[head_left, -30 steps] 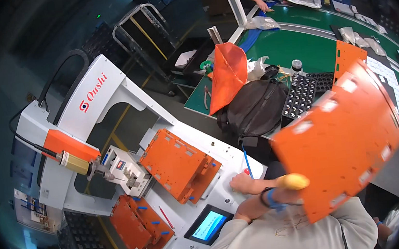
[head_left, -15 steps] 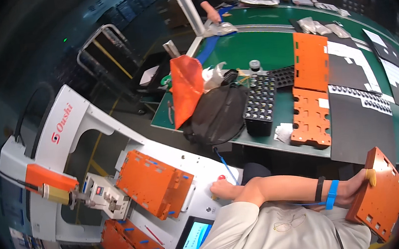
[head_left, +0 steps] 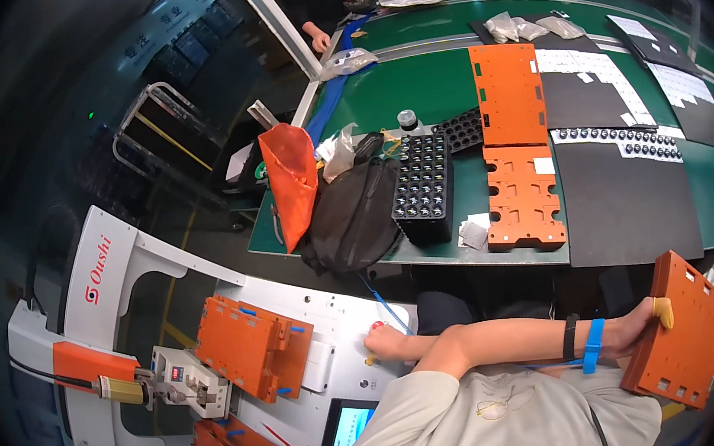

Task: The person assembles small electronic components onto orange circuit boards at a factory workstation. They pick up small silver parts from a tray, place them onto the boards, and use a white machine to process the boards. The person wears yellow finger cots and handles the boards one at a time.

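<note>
Your left hand (head_left: pixel 634 330) grips the orange plate (head_left: pixel 690 340) at lower right, which could fall if your fingers (head_left: pixel 663 313) slip.

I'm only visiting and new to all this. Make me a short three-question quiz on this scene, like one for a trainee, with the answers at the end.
1. What does the left hand hold?
A) a hammer
B) an orange board
C) a cup

2. True or false: both hands are far from the red button.

3. Fill in the side: on the green table, as pictured, the black tray of small parts stands to the ____ of the black bag.

Key:
1. B
2. False: the right hand is right by the red button.
3. right
</note>
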{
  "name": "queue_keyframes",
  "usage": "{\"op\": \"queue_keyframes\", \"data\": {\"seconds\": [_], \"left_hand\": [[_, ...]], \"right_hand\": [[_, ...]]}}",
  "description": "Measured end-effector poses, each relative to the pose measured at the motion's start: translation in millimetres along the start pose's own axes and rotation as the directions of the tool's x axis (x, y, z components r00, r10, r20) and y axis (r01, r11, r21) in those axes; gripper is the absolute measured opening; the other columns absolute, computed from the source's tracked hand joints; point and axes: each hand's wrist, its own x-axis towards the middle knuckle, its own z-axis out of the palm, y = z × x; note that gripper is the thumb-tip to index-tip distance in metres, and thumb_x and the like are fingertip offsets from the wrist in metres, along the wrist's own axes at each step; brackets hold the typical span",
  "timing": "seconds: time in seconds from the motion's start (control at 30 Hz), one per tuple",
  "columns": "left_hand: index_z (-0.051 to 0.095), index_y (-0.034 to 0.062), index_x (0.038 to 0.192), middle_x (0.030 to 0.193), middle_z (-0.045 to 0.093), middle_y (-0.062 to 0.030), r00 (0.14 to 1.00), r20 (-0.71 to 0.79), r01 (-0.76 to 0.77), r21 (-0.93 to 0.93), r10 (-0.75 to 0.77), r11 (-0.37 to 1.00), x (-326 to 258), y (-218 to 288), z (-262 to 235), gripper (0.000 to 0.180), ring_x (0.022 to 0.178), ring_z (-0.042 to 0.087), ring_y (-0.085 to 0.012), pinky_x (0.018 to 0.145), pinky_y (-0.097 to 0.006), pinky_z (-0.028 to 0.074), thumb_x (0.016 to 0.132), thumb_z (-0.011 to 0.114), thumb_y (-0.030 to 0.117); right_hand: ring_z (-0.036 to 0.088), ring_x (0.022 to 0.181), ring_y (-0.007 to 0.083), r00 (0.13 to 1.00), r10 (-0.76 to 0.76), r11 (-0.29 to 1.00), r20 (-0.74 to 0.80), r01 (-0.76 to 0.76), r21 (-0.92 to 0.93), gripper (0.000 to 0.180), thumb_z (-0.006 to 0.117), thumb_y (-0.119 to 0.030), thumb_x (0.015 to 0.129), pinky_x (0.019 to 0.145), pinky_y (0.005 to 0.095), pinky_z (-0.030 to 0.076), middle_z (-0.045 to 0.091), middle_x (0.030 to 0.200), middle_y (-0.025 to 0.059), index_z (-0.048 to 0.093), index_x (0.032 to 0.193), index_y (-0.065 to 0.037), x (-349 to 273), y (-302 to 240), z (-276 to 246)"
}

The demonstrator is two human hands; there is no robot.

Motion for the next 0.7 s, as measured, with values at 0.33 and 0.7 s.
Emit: {"op": "queue_keyframes", "data": {"seconds": [0.33,0.7], "left_hand": [[0.026,0.0096,0.156,0.158,0.034,-0.0188,0.951,0.309,0.030,-0.122,0.009,0.992,30,9,12,0.071,0.137,0.048,-0.0301,0.112,-0.046,0.042,0.098,0.040,0.048],[0.063,-0.0015,0.117,0.106,0.070,-0.0172,0.992,-0.116,0.106,0.520,-0.053,0.847,21,39,19,0.038,0.073,0.068,-0.0229,0.064,-0.034,0.056,0.099,0.042,0.024]], "right_hand": [[0.069,0.086,0.0387,0.965,-0.034,0.998,0.258,0.018,0.064,0.032,0.073,-0.031,0.084,0.073,0.0480,0.055,0.069,0.083,0.0220,0.071,0.086,0.001,-8,15,-25],[0.070,0.081,0.0264,0.998,0.011,0.786,-0.060,0.028,0.617,0.019,0.062,-0.017,0.096,0.076,0.0361,0.053,0.073,0.088,0.0141,0.071,0.105,-0.002,-44,24,-149]]}}
